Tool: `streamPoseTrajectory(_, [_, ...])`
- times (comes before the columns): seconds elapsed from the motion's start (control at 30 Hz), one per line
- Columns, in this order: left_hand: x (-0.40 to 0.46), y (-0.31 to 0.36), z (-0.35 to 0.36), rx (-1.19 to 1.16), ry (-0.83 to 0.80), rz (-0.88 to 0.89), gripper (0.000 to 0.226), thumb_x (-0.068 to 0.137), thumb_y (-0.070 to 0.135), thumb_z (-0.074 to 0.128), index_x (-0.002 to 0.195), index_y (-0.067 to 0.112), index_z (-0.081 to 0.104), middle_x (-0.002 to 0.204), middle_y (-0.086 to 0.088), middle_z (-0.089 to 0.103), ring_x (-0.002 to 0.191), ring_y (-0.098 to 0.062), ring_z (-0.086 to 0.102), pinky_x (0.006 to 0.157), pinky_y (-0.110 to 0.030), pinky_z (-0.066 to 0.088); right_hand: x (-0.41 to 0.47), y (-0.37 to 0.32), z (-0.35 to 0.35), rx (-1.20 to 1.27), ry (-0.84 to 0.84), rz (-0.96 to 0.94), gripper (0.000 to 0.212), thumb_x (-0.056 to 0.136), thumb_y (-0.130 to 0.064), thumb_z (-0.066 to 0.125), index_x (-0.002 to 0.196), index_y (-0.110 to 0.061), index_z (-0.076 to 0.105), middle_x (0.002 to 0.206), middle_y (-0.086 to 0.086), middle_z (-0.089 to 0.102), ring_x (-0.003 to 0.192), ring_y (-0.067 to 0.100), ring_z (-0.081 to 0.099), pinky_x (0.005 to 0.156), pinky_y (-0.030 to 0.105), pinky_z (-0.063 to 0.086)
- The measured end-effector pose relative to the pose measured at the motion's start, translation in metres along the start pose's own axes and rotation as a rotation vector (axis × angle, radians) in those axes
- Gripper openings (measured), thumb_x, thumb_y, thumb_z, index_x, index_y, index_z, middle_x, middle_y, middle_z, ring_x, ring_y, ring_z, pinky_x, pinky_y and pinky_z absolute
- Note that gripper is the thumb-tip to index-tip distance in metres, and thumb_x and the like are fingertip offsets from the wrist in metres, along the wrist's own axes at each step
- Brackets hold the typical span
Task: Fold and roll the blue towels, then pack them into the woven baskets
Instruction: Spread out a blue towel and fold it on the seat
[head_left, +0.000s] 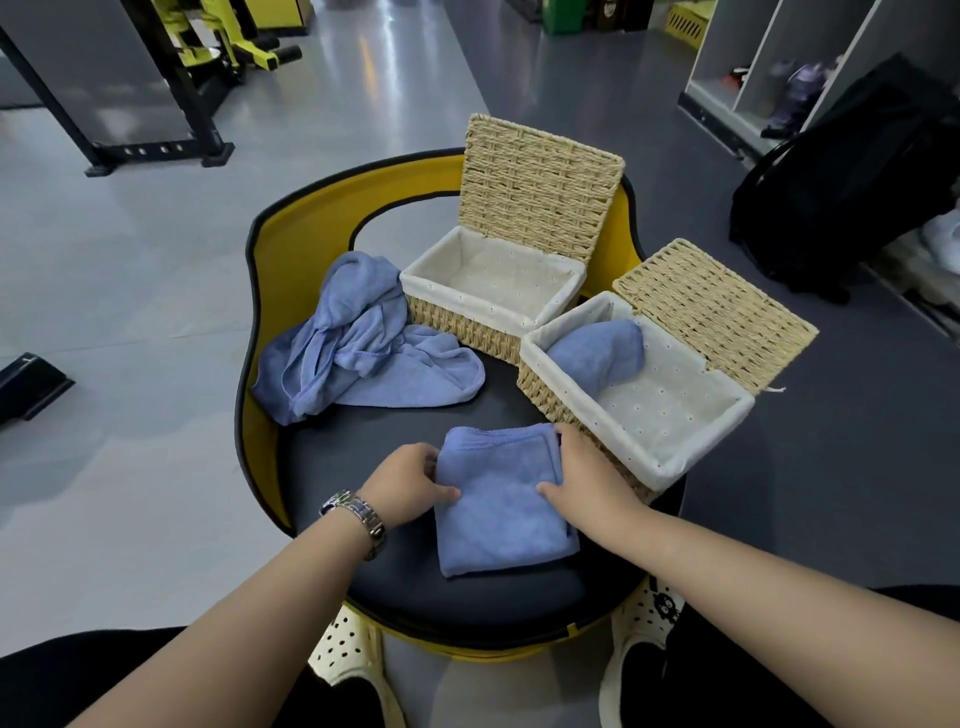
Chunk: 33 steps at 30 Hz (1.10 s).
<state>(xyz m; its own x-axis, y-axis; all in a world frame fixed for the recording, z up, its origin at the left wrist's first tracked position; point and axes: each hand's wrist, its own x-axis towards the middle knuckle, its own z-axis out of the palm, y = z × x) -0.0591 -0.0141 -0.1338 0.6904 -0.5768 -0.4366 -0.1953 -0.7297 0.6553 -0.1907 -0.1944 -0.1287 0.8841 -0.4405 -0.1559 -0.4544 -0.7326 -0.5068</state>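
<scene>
Both hands, left hand (410, 480) and right hand (582, 475), pinch the folded towel (501, 512) at the seat's (363, 561) near edge; crumpled towels (358, 340) lie at its left edge, two open baskets (493, 291) (670, 415) along the far and right edges, nothing between.

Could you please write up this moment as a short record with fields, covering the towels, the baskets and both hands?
surface: black seat cushion of a yellow chair
folded towel: flat on the cushion, between both hands
left hand: grips the towel's left edge
right hand: grips its right edge
loose towels: crumpled heap, left of the far basket
far basket: lid up, no towel inside
near basket: lid open, one rolled towel inside
</scene>
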Motion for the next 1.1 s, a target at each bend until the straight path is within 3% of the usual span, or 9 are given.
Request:
streamPoseTrajectory(0.07, [-0.002,-0.005,-0.005,-0.034,-0.009,0.029,0.027,0.073,0.010,0.076,0.082,0.024,0.055,0.080,0.009,0.065,0.067,-0.005,0.058,0.062,-0.021,0.046,0.003,0.000,0.003,0.037,-0.003,0.032,0.063,0.081,-0.026,0.071,0.131,-0.008,0.037,0.128,0.011,0.050,0.119,0.025,0.050,0.096,0.030,0.039])
streamPoseTrajectory(0.23, [-0.005,-0.023,-0.010,-0.075,0.021,0.117,0.029,0.061,0.012,0.075,0.082,0.019,0.057,0.088,-0.002,0.072,0.084,-0.024,0.067,0.081,-0.045,0.055,0.014,-0.002,0.006,0.255,-0.122,0.117,0.084,0.075,-0.021,0.077,0.141,-0.007,0.026,0.131,0.008,0.053,0.121,0.022,0.051,0.101,0.033,0.041])
streamPoseTrajectory(0.4, [-0.005,-0.030,-0.013,-0.121,0.021,0.160,0.036,0.065,0.005,0.076,0.092,0.019,0.057,0.094,0.003,0.071,0.090,-0.018,0.068,0.085,-0.043,0.054,0.014,-0.005,0.003,0.500,-0.175,0.140,0.034,0.072,-0.007,0.078,0.102,-0.005,0.062,0.099,0.002,0.069,0.095,0.017,0.063,0.081,0.027,0.050])
streamPoseTrajectory(0.53, [-0.004,-0.031,-0.015,-0.164,0.047,0.276,0.033,0.064,0.005,0.072,0.081,0.029,0.057,0.079,0.011,0.065,0.075,-0.010,0.060,0.074,-0.037,0.052,0.012,-0.005,0.000,0.512,-0.129,-0.050,0.031,0.073,-0.001,0.073,0.097,-0.015,0.059,0.094,-0.004,0.067,0.088,0.006,0.060,0.075,0.016,0.045])
streamPoseTrajectory(0.6, [-0.002,-0.032,-0.015,-0.140,0.070,0.329,0.035,0.072,-0.003,0.067,0.074,0.031,0.057,0.071,0.013,0.062,0.069,-0.005,0.054,0.067,-0.028,0.047,0.014,-0.003,0.000,0.445,-0.103,-0.174,0.024,0.073,0.001,0.068,0.084,-0.018,0.059,0.085,0.002,0.063,0.081,0.011,0.057,0.071,0.021,0.043])
streamPoseTrajectory(0.73, [-0.002,-0.036,-0.018,-0.011,0.083,0.370,0.046,0.073,-0.008,0.061,0.067,0.037,0.058,0.068,0.014,0.061,0.065,0.001,0.053,0.065,-0.021,0.044,0.016,0.005,0.006,0.156,-0.042,-0.356,0.038,0.073,0.002,0.063,0.073,-0.036,0.057,0.077,-0.006,0.052,0.080,0.015,0.047,0.070,0.026,0.038])
streamPoseTrajectory(0.87, [-0.001,-0.045,-0.020,0.284,0.098,0.442,0.041,0.071,0.015,0.060,0.073,0.055,0.055,0.088,0.020,0.056,0.086,-0.008,0.055,0.079,-0.030,0.046,0.011,0.007,0.005,-0.063,-0.050,-0.496,0.037,0.070,0.009,0.055,0.077,-0.026,0.066,0.078,-0.008,0.049,0.079,0.014,0.040,0.074,0.028,0.033])
streamPoseTrajectory(1.0, [-0.010,-0.037,-0.027,0.495,0.002,0.406,0.039,0.080,0.015,0.045,0.083,0.052,0.056,0.107,0.028,0.050,0.100,-0.010,0.044,0.086,-0.029,0.032,0.010,0.009,-0.003,-0.151,-0.108,-0.545,0.040,0.075,0.004,0.048,0.079,-0.030,0.068,0.083,-0.009,0.050,0.084,0.015,0.041,0.078,0.027,0.031])
streamPoseTrajectory(1.1, [-0.017,-0.027,-0.032,0.511,-0.009,0.330,0.033,0.082,0.046,0.028,0.091,0.048,0.060,0.111,0.025,0.054,0.104,-0.009,0.042,0.083,-0.031,0.027,0.011,0.006,-0.012,-0.108,-0.132,-0.512,0.035,0.082,-0.006,0.048,0.080,-0.031,0.072,0.086,-0.014,0.048,0.088,0.011,0.040,0.081,0.018,0.025])
